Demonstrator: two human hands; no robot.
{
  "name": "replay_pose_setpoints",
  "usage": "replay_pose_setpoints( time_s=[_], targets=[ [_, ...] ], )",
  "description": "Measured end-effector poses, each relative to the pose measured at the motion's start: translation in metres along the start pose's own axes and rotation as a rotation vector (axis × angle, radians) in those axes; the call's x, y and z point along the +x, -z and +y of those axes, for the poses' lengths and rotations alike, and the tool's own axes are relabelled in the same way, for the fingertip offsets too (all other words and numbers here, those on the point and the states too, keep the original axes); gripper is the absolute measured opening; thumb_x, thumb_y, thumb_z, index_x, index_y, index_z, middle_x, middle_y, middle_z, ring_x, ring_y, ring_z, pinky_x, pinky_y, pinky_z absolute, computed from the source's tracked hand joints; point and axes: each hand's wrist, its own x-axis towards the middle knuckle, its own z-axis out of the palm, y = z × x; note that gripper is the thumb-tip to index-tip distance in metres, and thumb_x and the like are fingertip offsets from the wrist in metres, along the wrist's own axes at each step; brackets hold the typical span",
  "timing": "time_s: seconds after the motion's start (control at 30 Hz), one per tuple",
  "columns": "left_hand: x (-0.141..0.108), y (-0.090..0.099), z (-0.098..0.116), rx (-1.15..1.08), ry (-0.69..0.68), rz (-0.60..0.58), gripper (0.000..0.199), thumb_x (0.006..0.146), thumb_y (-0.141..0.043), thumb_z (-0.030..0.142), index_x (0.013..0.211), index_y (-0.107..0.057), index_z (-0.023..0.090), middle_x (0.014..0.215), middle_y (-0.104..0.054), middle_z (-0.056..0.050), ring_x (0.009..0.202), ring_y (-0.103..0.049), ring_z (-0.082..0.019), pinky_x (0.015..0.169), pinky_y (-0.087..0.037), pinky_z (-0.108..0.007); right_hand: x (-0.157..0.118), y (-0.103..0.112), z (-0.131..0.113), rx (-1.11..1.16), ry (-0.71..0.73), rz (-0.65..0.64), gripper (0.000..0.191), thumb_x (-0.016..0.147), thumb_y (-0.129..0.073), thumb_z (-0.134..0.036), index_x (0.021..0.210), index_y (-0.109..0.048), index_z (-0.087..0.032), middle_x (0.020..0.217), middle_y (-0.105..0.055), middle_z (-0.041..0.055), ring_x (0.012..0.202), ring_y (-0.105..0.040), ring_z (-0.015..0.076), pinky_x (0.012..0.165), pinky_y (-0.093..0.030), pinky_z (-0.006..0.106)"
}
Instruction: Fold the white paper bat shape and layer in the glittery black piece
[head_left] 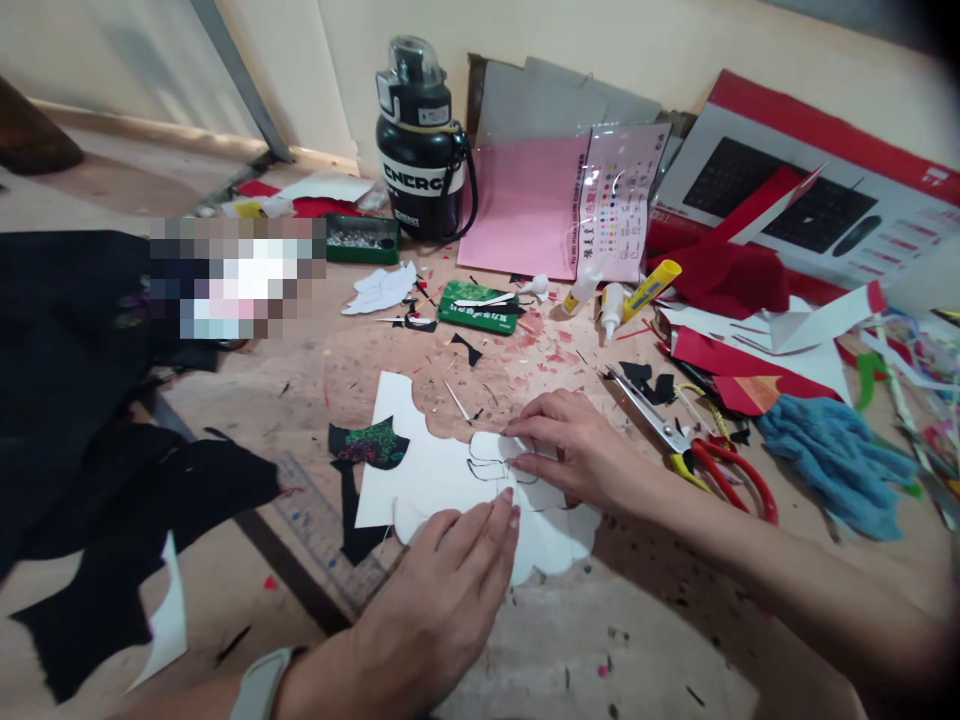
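Note:
A white paper cut-out [431, 470] with a scalloped edge lies on the worktable. My left hand [442, 590] rests on its lower part, fingers stretched out and close together, holding nothing. At the right side of the paper, my right hand [581, 445] has its thumb and fingers closed on a smaller white paper piece [487, 447], which lies over the larger one. Black outlines are drawn near my fingertips. A black scrap with green and pink glitter [371, 443] overlaps the cut-out's left side. Part of the paper is hidden under both hands.
Red-handled scissors [690, 445] lie beside my right forearm, near a blue cloth [832, 460]. A clear ruler [322, 530] and black fabric [142, 520] are on the left. Behind stand a black bottle [420, 150], glue bottles [611, 310], a green tin [480, 307] and a keyboard box [810, 190].

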Motion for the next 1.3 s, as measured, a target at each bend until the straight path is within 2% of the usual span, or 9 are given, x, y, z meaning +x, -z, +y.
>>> replay_pose_setpoints(
  time_s=[0.2,0.47,0.63,0.77,0.9,1.1,1.3],
  targets=[
    [0.002,0.001,0.0,-0.014,-0.015,-0.015,0.036,0.097,-0.044,0.015,0.126,-0.06,0.003,0.139,-0.057,-0.024,0.116,-0.058,-0.033,0.086,-0.044,-0.044,0.0,0.002,-0.002,0.026,-0.005,-0.016,0.023,0.092,-0.069,-0.027,0.114,-0.07,-0.021,0.105,-0.069,0.0083,0.1,-0.061,0.0232,0.087,-0.046,0.041],
    [0.004,0.002,-0.001,-0.046,-0.013,0.016,0.038,0.099,-0.035,0.011,0.126,-0.06,0.001,0.137,-0.059,-0.023,0.116,-0.058,-0.033,0.088,-0.044,-0.044,0.0,0.0,-0.002,0.039,-0.001,-0.007,0.023,0.092,-0.069,-0.027,0.114,-0.069,-0.02,0.106,-0.068,0.0076,0.1,-0.06,0.0236,0.09,-0.044,0.042],
    [0.004,0.002,-0.001,-0.045,-0.013,0.019,0.039,0.099,-0.033,0.011,0.125,-0.061,0.001,0.135,-0.061,-0.023,0.114,-0.06,-0.033,0.087,-0.044,-0.044,-0.005,0.009,-0.001,0.018,0.021,-0.004,0.026,0.092,-0.068,-0.029,0.117,-0.068,-0.021,0.108,-0.067,0.0082,0.101,-0.059,0.023,0.089,-0.044,0.041],
    [0.003,0.001,0.0,-0.047,-0.008,0.026,0.038,0.099,-0.035,0.01,0.125,-0.061,0.001,0.136,-0.06,-0.023,0.116,-0.059,-0.033,0.087,-0.044,-0.044,-0.015,0.017,-0.003,-0.024,0.074,-0.021,0.026,0.089,-0.071,-0.031,0.112,-0.068,-0.02,0.106,-0.066,0.0076,0.099,-0.058,0.0226,0.087,-0.042,0.039],
    [0.003,0.001,0.0,-0.045,-0.013,0.028,0.037,0.099,-0.035,0.01,0.125,-0.061,0.001,0.135,-0.061,-0.023,0.116,-0.058,-0.033,0.086,-0.044,-0.044,-0.022,0.016,-0.005,-0.092,0.112,-0.048,0.019,0.091,-0.07,-0.03,0.107,-0.069,-0.02,0.1,-0.067,0.0065,0.093,-0.058,0.0217,0.084,-0.04,0.039],
    [0.003,0.001,-0.001,-0.042,-0.014,0.029,0.037,0.099,-0.036,0.01,0.124,-0.061,0.0,0.134,-0.061,-0.023,0.116,-0.058,-0.033,0.086,-0.042,-0.044,-0.018,0.014,-0.003,-0.072,0.145,-0.054,0.012,0.094,-0.064,-0.026,0.101,-0.071,-0.018,0.097,-0.068,0.0067,0.091,-0.059,0.0214,0.086,-0.039,0.039],
    [0.003,-0.002,0.002,-0.066,-0.001,0.022,0.035,0.099,-0.044,0.016,0.125,-0.061,0.001,0.136,-0.06,-0.022,0.118,-0.057,-0.033,0.088,-0.042,-0.045,-0.015,0.017,-0.005,-0.109,0.157,-0.097,0.012,0.093,-0.064,-0.024,0.101,-0.071,-0.018,0.098,-0.067,0.0065,0.092,-0.058,0.0218,0.086,-0.039,0.038]
  ],
)
